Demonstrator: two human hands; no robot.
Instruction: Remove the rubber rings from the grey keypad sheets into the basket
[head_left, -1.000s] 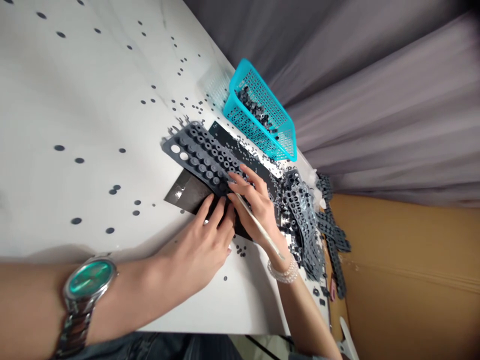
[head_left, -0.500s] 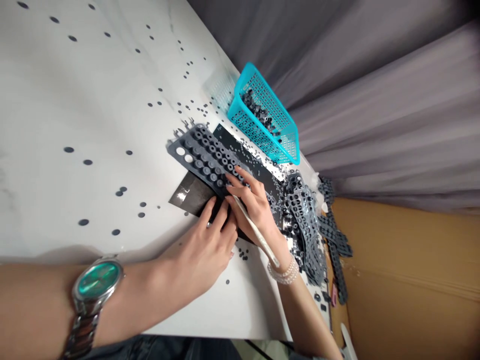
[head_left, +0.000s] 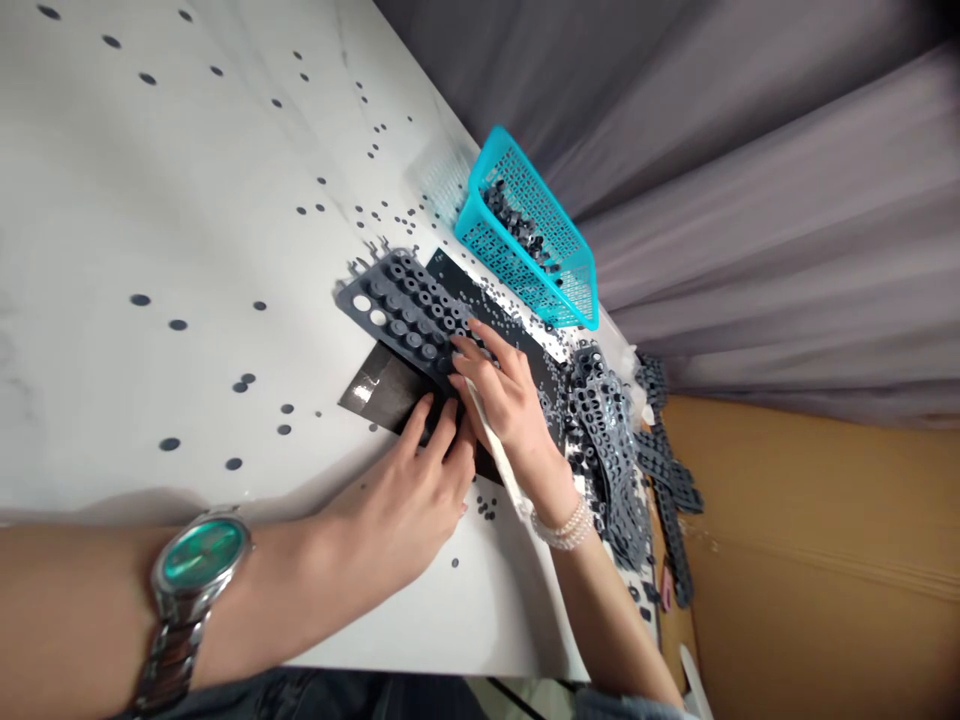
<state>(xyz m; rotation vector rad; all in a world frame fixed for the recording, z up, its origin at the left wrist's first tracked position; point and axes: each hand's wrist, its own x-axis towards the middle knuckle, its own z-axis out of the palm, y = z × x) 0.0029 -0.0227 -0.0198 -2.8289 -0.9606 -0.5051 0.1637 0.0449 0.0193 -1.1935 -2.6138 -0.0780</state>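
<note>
My left hand (head_left: 409, 480) lies with fingers apart on a glossy dark sheet (head_left: 379, 392), near the lower edge of a grey rubber sheet with rows of round grommets (head_left: 409, 312). My right hand (head_left: 506, 395) is shut on a thin white stick (head_left: 491, 455), and its fingertips touch the grey sheet's right end. A black sheet dusted with small specks (head_left: 480, 305) lies under and beyond the grey one. Part of each sheet is hidden by my hands. A wristwatch (head_left: 201, 553) sits on my left wrist, a pearl-like bead bracelet (head_left: 561, 527) on my right.
Small dark discs are scattered over the white marble-patterned table (head_left: 150, 200). A turquoise mesh basket (head_left: 525, 240) holds dark rubber pieces. Grey perforated rubber strips (head_left: 607, 450) are heaped past the table edge, with a grey curtain (head_left: 750, 200) and brown cardboard (head_left: 810, 520) beyond.
The white stick has swung lower in my right hand, its far end now behind my wrist. My right wrist has shifted slightly toward the sheets. My left hand has barely moved.
</note>
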